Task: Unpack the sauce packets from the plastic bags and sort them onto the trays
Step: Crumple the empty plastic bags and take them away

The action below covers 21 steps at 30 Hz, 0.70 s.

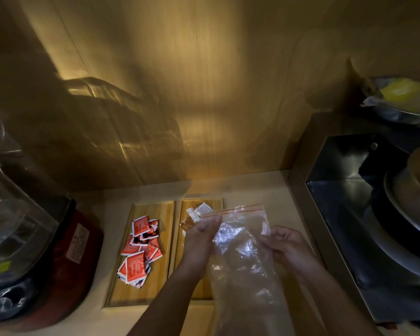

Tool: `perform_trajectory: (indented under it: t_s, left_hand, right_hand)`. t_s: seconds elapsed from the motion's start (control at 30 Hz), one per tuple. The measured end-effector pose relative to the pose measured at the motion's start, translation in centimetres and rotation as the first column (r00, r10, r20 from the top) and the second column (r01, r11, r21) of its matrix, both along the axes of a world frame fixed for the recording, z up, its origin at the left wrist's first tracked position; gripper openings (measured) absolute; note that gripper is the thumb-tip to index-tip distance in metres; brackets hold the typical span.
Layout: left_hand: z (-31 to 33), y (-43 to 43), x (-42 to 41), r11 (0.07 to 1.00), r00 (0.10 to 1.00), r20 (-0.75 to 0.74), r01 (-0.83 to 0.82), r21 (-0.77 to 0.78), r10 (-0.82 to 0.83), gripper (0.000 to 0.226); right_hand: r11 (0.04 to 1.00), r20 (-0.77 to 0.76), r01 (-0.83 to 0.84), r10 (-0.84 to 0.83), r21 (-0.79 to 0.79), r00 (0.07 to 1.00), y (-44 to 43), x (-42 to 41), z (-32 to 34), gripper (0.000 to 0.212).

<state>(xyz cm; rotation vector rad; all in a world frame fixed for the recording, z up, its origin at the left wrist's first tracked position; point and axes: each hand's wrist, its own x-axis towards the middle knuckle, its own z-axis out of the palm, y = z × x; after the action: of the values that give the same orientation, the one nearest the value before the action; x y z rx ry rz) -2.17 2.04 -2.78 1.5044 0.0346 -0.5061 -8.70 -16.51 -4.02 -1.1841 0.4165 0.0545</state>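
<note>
A clear zip bag with a red seal strip hangs upright between my hands, its mouth up. My left hand pinches the bag's upper left edge, and my right hand grips its right side. Two wooden trays lie side by side on the counter. The left tray holds several red and white sauce packets. The right tray holds a few brownish clear packets, partly hidden behind my left hand and the bag. Whether the bag has anything inside is unclear.
A red appliance base with a clear glass jug stands at the left. A dark steel unit with round pans fills the right side. A bowl holding a yellow item sits up at the right. A wooden wall rises behind the counter.
</note>
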Motion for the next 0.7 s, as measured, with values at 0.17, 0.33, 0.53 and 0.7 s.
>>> perform_trajectory:
  t_s: [0.17,0.33,0.53,0.7]
  left_hand:
    - [-0.3,0.4,-0.9,0.954,0.947,-0.133,0.298,0.018,-0.293,0.023]
    - [-1.2,0.5,-1.2,0.972,0.977,-0.119,0.193,0.135,-0.178,0.014]
    - [-0.5,1.4,-1.3,0.910,0.925,-0.116,0.377,0.173,-0.362,0.016]
    - [0.2,1.8,-1.3,0.957,0.960,-0.044,0.280,0.078,-0.278,0.019]
  right_hand:
    - [0.984,-0.034,0.171,-0.169,0.049,0.985,0.4,0.3,-0.7,0.020]
    - [0.998,-0.038,-0.037,0.039,0.047,0.999,0.1,-0.1,-0.4,0.014]
    - [0.997,-0.089,-0.072,0.071,-0.001,0.993,-0.6,-0.5,-1.6,0.013]
    - [0.992,-0.055,-0.127,0.127,0.008,0.990,-1.2,-0.5,-1.7,0.031]
